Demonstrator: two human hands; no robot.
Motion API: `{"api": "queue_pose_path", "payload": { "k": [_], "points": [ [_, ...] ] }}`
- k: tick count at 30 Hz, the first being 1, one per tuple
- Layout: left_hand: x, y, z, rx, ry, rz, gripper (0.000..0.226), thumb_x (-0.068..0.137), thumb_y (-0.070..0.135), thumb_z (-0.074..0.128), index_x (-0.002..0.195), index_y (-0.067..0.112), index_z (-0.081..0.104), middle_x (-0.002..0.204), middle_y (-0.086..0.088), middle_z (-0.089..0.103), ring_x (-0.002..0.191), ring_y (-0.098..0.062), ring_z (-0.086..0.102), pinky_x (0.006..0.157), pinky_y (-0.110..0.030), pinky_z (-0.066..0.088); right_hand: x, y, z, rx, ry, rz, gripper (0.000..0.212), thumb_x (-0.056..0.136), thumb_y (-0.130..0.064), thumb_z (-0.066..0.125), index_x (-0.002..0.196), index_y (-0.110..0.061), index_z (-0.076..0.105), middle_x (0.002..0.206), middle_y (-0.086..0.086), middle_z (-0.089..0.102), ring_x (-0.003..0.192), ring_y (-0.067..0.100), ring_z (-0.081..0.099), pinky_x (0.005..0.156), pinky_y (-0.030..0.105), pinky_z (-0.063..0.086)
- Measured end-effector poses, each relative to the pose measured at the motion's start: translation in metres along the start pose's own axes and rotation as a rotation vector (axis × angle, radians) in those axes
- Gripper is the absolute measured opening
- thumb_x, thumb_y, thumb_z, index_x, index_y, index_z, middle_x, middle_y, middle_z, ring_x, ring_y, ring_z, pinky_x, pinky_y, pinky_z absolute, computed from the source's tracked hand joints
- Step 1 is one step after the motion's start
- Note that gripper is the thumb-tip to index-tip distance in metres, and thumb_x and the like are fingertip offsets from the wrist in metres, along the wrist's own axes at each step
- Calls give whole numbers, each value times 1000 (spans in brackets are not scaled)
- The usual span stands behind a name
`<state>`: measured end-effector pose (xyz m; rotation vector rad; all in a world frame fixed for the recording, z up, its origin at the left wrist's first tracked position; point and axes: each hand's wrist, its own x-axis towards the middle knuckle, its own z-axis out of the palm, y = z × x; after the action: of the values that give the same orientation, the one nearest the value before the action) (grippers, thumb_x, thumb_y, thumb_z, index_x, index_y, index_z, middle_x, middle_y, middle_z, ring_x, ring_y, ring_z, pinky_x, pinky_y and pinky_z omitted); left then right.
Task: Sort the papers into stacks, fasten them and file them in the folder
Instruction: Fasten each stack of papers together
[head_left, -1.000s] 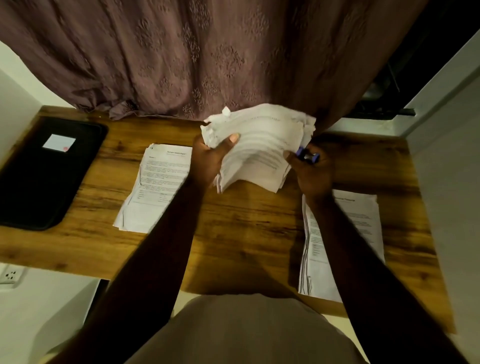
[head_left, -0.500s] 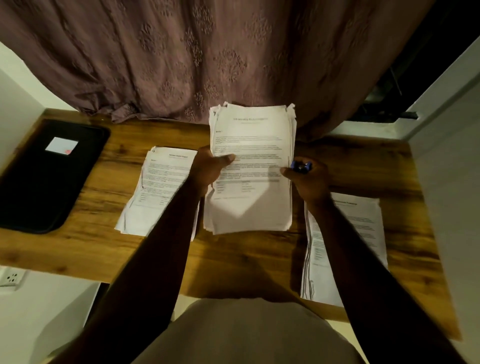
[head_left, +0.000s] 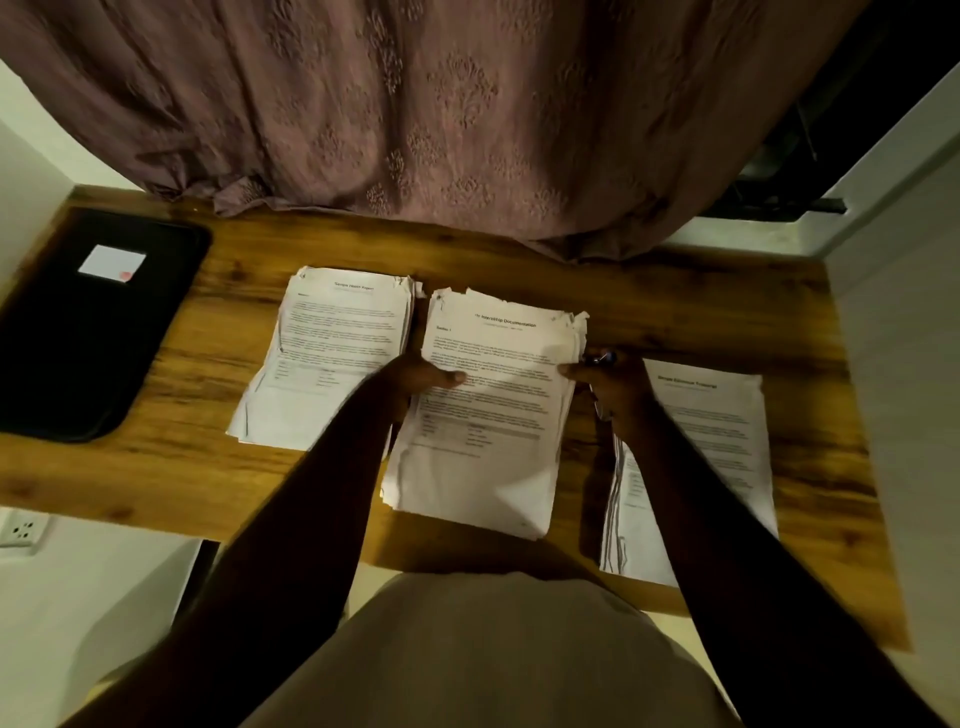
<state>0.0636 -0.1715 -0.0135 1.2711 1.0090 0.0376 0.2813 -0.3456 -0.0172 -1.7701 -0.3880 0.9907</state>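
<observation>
Wood-grain bench (head_left: 675, 312) under a mauve curtain (head_left: 415, 104), head view only. Three paper stacks out: left stack (head_left: 332, 358) and right stack (head_left: 711, 447) lie flat, middle stack (head_left: 493, 410) gripped at both side edges — left hand (head_left: 421, 379) thumb on top, right hand (head_left: 608, 384) closed on the edge w/ a small blue item (head_left: 597, 358) tucked in, prob. a clip. Black folder (head_left: 88, 332) shut, far left. Sorting looks approx. done; fastening and filing not yet done.
</observation>
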Motion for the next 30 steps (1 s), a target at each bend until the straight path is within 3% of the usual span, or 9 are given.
{"api": "queue_pose_path", "payload": {
  "k": [3,7,9,14,16,18,22,27,30],
  "points": [
    [-1,-4,1,-25,-50,-53,50,85,0,75,132,12,63,116,0,73,110,-22,68,96,-38,55,11,4,2,-56,41,4,26,73,-3,85,92,-15,72,95,3,76,90,24,75,83,45,61],
    [-6,-6,2,-2,-92,-98,30,86,4,76,111,19,69,104,1,78,107,-28,70,81,-35,59,18,10,3,-135,37,56,39,72,-10,87,106,-5,68,101,6,75,91,22,74,84,46,61],
    [-7,-5,3,73,-68,-72,33,85,11,79,115,18,68,106,2,77,110,-29,69,80,-33,61,19,13,2,-164,26,56,42,71,-12,89,107,-7,67,104,7,74,93,24,74,83,48,62],
    [11,14,9,906,477,321,74,82,48,77,142,17,48,136,-9,56,126,-34,53,102,-48,49,23,14,-3,-243,-7,80,38,69,-7,88,101,-5,68,99,8,75,89,25,75,83,49,61],
    [19,36,22,1043,397,558,80,87,38,76,151,12,37,148,-17,47,138,-37,42,110,-49,41,21,8,-4,-260,-59,67,38,69,-6,88,102,-6,69,100,8,76,91,24,75,83,46,61],
    [34,57,36,1178,159,611,79,89,32,75,154,11,34,151,-17,45,141,-36,40,113,-48,39,17,-1,-4,-281,-147,38,32,74,-3,85,101,-9,70,98,6,76,89,17,75,81,37,61],
    [61,73,60,1172,-234,291,64,88,31,76,141,8,48,141,-10,55,130,-30,52,106,-38,43,12,-13,-2,-303,-248,9,27,77,8,78,102,2,71,85,0,72,69,0,72,63,15,54],
    [76,58,66,1065,-224,220,69,82,31,82,141,8,53,142,-12,57,129,-31,54,105,-40,46,1,-9,3,-309,-76,-21,25,75,-4,85,96,-7,71,84,-2,72,73,5,69,59,13,53],
    [79,55,64,1040,-182,251,72,81,32,83,142,9,52,144,-12,55,131,-31,53,100,-35,44,-9,6,8,-377,178,-49,16,75,-23,81,73,-14,68,67,2,68,63,16,66,64,34,58]
  ]
}}
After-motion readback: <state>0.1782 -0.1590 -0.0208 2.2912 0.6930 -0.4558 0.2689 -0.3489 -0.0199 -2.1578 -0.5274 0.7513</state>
